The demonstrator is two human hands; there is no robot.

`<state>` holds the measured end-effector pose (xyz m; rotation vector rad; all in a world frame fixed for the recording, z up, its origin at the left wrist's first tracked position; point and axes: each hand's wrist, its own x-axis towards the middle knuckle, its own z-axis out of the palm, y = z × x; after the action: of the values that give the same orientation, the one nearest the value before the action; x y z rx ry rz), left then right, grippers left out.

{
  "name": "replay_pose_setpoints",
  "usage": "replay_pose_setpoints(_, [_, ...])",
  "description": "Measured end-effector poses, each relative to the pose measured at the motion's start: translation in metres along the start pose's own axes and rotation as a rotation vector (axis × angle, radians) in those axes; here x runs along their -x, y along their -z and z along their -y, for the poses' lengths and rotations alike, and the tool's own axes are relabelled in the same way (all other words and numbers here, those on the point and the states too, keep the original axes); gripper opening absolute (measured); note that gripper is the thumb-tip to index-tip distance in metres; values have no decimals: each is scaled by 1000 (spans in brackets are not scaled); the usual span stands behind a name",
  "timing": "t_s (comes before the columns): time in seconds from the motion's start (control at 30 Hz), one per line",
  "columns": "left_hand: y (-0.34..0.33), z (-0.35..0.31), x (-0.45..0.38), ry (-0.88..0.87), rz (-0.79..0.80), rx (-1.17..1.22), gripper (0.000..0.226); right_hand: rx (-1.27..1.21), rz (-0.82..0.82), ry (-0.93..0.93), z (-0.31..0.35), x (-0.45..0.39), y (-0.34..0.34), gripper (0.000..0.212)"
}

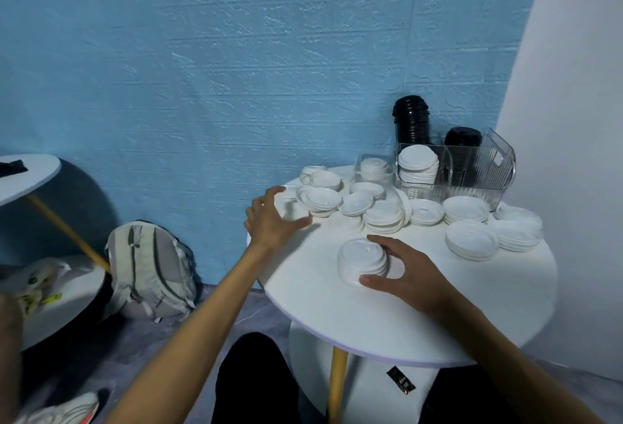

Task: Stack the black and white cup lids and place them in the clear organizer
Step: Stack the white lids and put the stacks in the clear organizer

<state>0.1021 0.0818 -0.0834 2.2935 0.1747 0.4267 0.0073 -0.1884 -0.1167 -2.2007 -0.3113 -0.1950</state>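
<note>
My right hand [409, 273] grips a short stack of white lids [361, 260] standing on the round white table [371, 315], thumb at the front, fingers round the back. My left hand [274, 218] hovers open over the table's left edge, fingers spread beside loose white lids [320, 199]. More white lids [384, 213] lie scattered across the back of the table. The clear organizer [472, 170] stands at the back right; it holds a white lid stack [418, 162] and two black lid stacks [412, 120] [462, 137].
Low stacks of white lids [470, 241] sit at the table's right side near a white wall [573, 120]. A grey backpack [148, 270] leans on the floor at left, next to another white table [27, 176] with a wooden leg. The blue wall is behind.
</note>
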Motion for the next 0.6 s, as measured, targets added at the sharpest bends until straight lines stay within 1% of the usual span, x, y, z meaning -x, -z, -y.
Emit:
replay_pose_setpoints(0.03, [-1,3,-4,68,63,-59,111,1,3,-3,0,0,0,64])
replay_pose_setpoints(0.07, [-2,3,-6,115,120,-90,128,1,3,-6,1,0,0,63])
replay_pose_setpoints(0.1, [-2,4,-8,132,158,-109,138,3,3,-7,2,0,0,62])
replay_pose_setpoints(0.17, [-4,2,-14,123,195,-134,144,5,2,-12,1,0,0,62])
replay_pose_setpoints(0.23, [-4,0,-18,106,205,-144,140,3,10,-17,1,0,1,62])
replay_pose_setpoints(0.3, [-5,0,-19,91,189,-154,131,4,16,-20,1,1,1,61])
replay_pose_setpoints(0.43, [2,1,-14,122,148,-195,115,1,16,-21,0,1,1,61])
replay_pose_setpoints(0.5, [9,-1,-8,139,133,-199,114,2,13,-20,0,0,1,64])
replay_pose_setpoints(0.6, [17,-9,4,105,113,-120,110,6,4,-17,0,0,1,70])
